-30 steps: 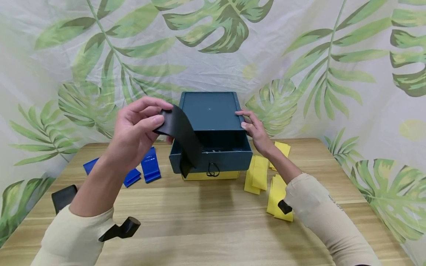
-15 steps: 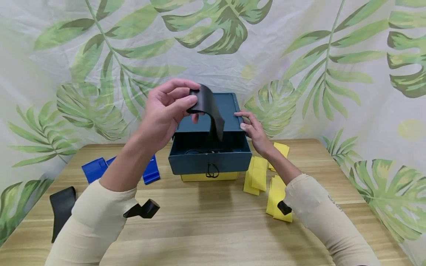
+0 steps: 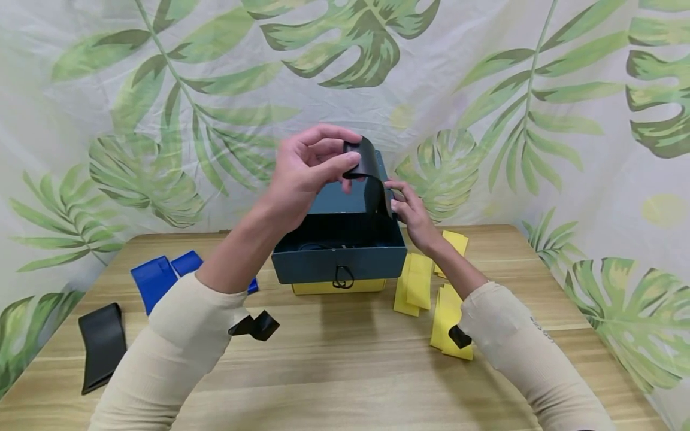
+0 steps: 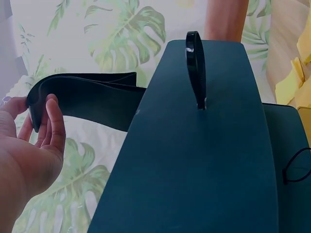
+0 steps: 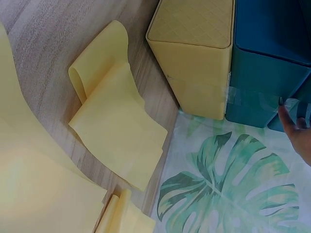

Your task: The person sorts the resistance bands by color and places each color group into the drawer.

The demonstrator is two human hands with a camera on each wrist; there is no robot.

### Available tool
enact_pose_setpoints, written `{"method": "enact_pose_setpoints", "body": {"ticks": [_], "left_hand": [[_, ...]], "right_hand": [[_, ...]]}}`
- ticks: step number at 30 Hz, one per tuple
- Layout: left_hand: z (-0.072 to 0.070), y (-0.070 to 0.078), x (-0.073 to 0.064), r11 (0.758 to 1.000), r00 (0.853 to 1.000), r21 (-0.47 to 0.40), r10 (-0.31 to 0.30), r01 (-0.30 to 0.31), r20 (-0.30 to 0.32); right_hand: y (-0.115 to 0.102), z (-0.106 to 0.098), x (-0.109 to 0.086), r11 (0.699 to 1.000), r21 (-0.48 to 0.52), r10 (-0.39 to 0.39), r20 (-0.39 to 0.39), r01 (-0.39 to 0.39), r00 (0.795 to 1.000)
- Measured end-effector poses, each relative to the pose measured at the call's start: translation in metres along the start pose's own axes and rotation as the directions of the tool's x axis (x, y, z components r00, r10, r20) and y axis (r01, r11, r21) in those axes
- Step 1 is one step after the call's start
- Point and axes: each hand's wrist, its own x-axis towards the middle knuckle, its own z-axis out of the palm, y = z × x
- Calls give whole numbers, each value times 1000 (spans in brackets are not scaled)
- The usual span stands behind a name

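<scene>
My left hand (image 3: 304, 176) pinches one end of a wide black elastic band (image 3: 365, 157) between thumb and fingers. The band's rest arches over and hangs above a pulled-out dark teal drawer (image 3: 372, 263). In the left wrist view, the band (image 4: 80, 99) looks folded double and reaches behind the drawer front (image 4: 194, 165), which bears a black pull loop (image 4: 196, 68). My right hand (image 3: 415, 215) rests its fingers against the right side of the teal cabinet (image 3: 336, 194). Fingertips of that hand (image 5: 301, 136) touch the cabinet's side in the right wrist view. A dark cord lies inside the drawer.
A yellow drawer unit (image 3: 339, 287) stands beneath the teal one. Blue bands (image 3: 153, 281) and a second black band (image 3: 102, 347) lie on the table at left. Several yellow bands (image 3: 419, 281) lie at right. A leaf-print cloth (image 3: 215, 72) hangs behind the table.
My left hand has carried the black band rightward and up, from left of the drawer to above it. My right hand has stayed against the cabinet.
</scene>
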Motion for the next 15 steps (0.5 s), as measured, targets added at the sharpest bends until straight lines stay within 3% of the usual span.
{"method": "enact_pose_setpoints", "body": {"ticks": [6, 15], "left_hand": [[5, -3, -3, 998, 1000, 56, 14, -15, 25], [7, -5, -19, 995, 995, 98, -16, 6, 103]], "right_hand": [[1, 1, 1, 997, 52, -52, -4, 52, 999], [0, -1, 0, 998, 53, -20, 28, 19, 999]]}}
